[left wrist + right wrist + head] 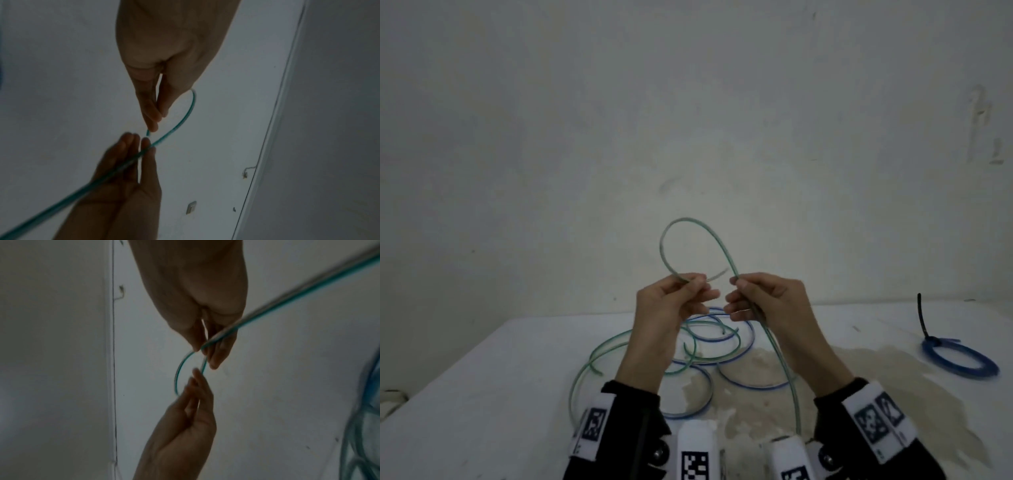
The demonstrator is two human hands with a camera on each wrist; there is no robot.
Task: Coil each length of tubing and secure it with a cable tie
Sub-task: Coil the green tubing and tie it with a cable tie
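Above the table, both hands hold one green tube (717, 240) bent into a small upright loop. My left hand (693, 279) pinches the tube close to its free end, which sticks out to the right of the fingers. My right hand (738, 282) pinches the same tube where the loop comes back down; from there it runs down past the right wrist. The left wrist view shows the left hand (153, 125) on the tube's tip and the green tube (180, 121) crossing the right hand (148, 146). In the right wrist view the right hand (202, 348) grips the green tube (179, 369).
Loose green and blue tubing (705, 346) lies tangled on the white table (482, 394) under the hands. At the right sits a coiled blue tube (959, 358) bound by a black cable tie (923, 318) that sticks upward. A bare wall stands close behind the table.
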